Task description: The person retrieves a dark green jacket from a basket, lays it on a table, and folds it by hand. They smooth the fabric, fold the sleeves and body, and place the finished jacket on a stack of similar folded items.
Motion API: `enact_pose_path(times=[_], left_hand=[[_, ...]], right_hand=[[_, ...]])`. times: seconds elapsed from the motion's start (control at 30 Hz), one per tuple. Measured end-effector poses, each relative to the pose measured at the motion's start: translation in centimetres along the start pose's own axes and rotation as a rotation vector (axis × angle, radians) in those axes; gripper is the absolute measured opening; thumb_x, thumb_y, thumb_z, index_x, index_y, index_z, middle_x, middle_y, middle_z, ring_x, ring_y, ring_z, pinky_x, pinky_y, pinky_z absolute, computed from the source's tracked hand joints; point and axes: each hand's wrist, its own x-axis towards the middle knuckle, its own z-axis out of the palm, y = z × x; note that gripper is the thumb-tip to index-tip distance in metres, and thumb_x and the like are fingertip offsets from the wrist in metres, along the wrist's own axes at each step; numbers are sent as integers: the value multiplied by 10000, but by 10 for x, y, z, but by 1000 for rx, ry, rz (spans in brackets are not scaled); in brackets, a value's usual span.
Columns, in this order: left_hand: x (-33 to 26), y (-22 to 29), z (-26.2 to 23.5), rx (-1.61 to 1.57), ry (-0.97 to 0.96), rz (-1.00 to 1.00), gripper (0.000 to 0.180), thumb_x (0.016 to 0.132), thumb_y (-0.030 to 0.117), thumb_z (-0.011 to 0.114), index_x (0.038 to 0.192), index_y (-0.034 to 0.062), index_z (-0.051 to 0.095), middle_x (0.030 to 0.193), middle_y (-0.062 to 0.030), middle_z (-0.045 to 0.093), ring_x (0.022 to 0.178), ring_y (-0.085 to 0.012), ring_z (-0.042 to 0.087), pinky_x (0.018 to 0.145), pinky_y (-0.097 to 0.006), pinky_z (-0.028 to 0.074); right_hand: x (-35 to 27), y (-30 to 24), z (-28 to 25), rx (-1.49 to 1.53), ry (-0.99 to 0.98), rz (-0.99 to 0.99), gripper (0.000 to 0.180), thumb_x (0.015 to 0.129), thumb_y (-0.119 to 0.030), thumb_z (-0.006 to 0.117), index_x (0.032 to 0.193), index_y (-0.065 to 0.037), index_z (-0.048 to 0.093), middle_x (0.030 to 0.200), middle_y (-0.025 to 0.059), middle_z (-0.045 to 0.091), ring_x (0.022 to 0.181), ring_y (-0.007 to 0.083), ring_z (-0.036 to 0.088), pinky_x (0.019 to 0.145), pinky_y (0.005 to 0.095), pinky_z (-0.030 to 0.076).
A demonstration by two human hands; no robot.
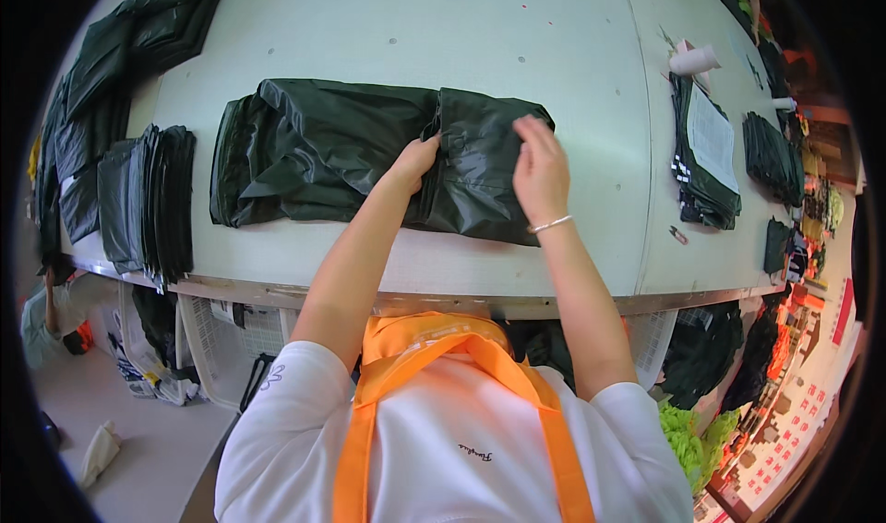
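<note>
A dark green, shiny folded garment lies flat across the table in front of me; its exact kind cannot be made out. Its right part is folded over toward the left, leaving a layered edge near the middle. At that edge my left hand is closed on the fabric, its fingertips partly hidden by the fold. My right hand, with a bracelet at the wrist, is at the garment's right end. Its fingers are stretched out and slightly blurred, gripping nothing; whether they touch the cloth is hard to tell.
Folded dark garments stand stacked at the left, with a larger dark pile behind. At the right are more folded garments under a printed sheet, a white roll and small thread snips. White baskets sit below the table edge.
</note>
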Motion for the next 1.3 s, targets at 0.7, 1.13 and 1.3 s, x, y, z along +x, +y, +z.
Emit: enact_pose_path(times=[0.7, 1.13, 1.3], left_hand=[[-30, -16, -26, 590, 361, 517, 447, 751, 205, 741, 1090, -45, 589, 1001, -133, 643, 935, -176, 575, 823, -327, 467], [-47, -6, -31, 1405, 467, 886, 793, 816, 603, 492, 1400, 86, 351, 1512, -163, 162, 1389, -337, 161, 1110, -512, 125], [-114, 59, -79, 1020, 206, 1039, 806, 786, 379, 663, 1422, 68, 278, 1501, -188, 169, 1370, -359, 204, 1092, -500, 209]], right_hand=[[36, 33, 35, -61, 58, -253, 366, 815, -167, 606, 1155, -37, 572, 1220, 160, 542, 1171, 362, 458, 963, 484, 354], [15, 70, 88, -383, -387, 8, 490, 921, -272, 475, 1400, -246, 371, 1477, 72, 289, 1353, 345, 247, 1043, 594, 235], [37, 45, 70, -683, -543, 133, 511, 906, -250, 495, 1399, -199, 367, 1493, 121, 242, 1378, 345, 198, 1049, 646, 140]])
